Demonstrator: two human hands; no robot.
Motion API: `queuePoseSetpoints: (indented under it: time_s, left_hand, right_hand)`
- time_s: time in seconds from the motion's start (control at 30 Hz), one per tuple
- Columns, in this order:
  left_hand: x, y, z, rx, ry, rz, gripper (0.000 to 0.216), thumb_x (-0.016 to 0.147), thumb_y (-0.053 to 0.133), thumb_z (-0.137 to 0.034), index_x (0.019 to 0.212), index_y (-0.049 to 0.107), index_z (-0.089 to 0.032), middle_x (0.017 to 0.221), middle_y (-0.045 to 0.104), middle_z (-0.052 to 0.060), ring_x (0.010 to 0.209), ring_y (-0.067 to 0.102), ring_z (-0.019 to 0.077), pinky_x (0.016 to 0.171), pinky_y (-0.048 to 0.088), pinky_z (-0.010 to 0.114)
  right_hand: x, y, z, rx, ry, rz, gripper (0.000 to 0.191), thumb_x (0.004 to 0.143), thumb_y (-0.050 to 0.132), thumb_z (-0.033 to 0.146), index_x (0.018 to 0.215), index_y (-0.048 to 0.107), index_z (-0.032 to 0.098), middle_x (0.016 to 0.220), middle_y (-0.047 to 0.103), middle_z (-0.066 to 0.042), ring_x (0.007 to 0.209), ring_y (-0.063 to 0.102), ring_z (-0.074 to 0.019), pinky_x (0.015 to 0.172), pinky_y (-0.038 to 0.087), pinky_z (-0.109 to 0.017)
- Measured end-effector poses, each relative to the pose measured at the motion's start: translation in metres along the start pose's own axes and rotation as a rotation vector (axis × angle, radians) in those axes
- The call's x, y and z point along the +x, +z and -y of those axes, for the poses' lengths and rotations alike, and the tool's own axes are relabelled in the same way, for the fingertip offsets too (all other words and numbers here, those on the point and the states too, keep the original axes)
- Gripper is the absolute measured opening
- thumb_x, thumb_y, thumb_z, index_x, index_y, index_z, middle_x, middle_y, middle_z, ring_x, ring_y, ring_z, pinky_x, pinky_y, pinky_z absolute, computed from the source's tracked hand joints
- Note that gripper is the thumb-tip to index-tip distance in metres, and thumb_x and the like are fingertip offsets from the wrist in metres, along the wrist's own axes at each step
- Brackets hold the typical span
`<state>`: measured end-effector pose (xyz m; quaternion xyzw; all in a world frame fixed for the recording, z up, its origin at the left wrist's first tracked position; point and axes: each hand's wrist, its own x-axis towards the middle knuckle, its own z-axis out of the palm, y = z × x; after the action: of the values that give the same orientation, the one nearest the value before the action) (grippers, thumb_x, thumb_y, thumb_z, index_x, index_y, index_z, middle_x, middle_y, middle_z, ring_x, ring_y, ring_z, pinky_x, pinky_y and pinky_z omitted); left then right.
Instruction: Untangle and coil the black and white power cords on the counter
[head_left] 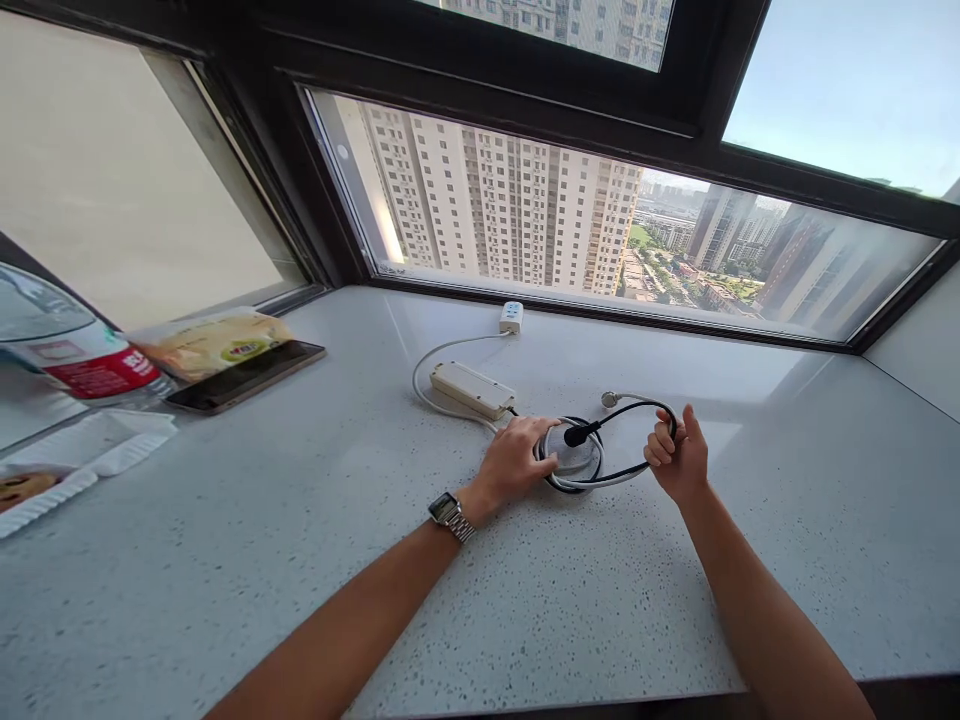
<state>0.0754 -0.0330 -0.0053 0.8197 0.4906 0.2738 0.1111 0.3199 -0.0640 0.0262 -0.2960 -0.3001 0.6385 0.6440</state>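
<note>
A coil of black and white cable (581, 468) lies on the pale speckled windowsill counter (525, 600). My left hand (516, 458), with a metal watch on the wrist, presses down on the coil's left side. My right hand (679, 457) is closed around a loop of the black cable at the coil's right. A black plug end (576, 435) sticks out above the coil, and a small metal tip (609, 399) lies just behind it. The white cable runs from a cream adapter box (472, 389) to a small white plug (511, 318) near the window.
At the left lie a dark phone (247, 375), a snack packet (214, 342), a plastic water bottle (67, 345) with a red label, and a white tray (45, 490) holding a cookie. Black window frames (480, 80) border the counter at the back.
</note>
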Motion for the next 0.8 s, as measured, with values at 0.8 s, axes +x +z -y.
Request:
queuePoseSetpoints:
  time_s: [0.8]
  left_hand:
    - [0.001,-0.001,0.01,-0.256,-0.062,-0.195,0.052,0.067,0.054,-0.02,0.12,0.052,-0.019,0.105,0.062,0.005,0.086,0.057,0.019,0.07,0.051,0.029]
  right_hand:
    - [0.0,-0.017,0.012,-0.003,0.163,0.083,0.03,0.087,0.053,0.044,0.08,0.066,0.018,0.039,0.018,0.012,0.033,0.013,-0.006,0.032,0.02,-0.018]
